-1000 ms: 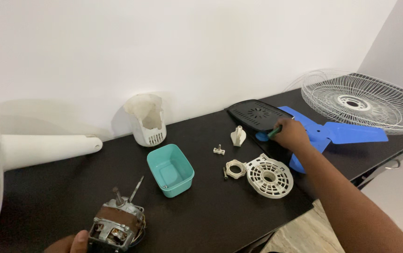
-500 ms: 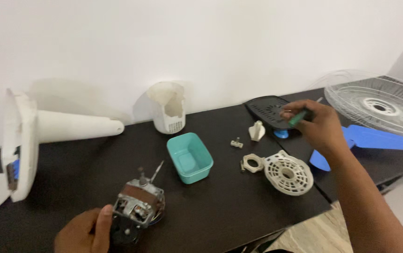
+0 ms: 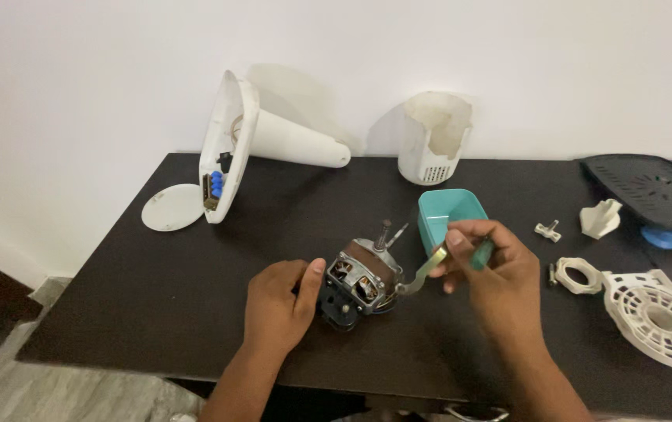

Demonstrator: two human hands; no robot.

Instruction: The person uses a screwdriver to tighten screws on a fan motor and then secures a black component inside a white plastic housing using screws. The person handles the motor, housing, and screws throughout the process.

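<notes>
1. Since half a second ago my right hand (image 3: 486, 270) has come back from the far right end of the table, away from the black grille cover (image 3: 648, 190), and now sits just right of the fan motor (image 3: 363, 280); my view has swung left, so the blue blades and wire guard are out of sight.
2. My right fingers (image 3: 468, 237) are curled narrowly around a green-handled screwdriver (image 3: 483, 254), and a flat pale metal piece (image 3: 423, 271) runs from under them down to the motor's right edge.
3. My left hand (image 3: 279, 301) rests on the black table (image 3: 195, 312) with its thumb and fingers pressed against the motor's left side, partly spread, steadying it rather than closed around it.
4. That motor stands between my two hands, tilted, its shaft pointing up and away from me, copper windings showing.
5. Just beyond my right fingers sits a teal plastic tray (image 3: 449, 215), close to touching them.
6. Farther out past it stands a white motor housing shell (image 3: 434, 137) by the wall.
7. Beyond my left hand, well apart, lies the white fan base with its stand (image 3: 234, 152), tipped on its side, a white round cap (image 3: 172, 207) beside it.
8. Right of my right hand lie a white ring nut (image 3: 578, 276) and a white vented plastic disc (image 3: 660, 316); a small white clip (image 3: 547, 230) and a white cone-shaped piece (image 3: 600, 218) lie beyond them.
</notes>
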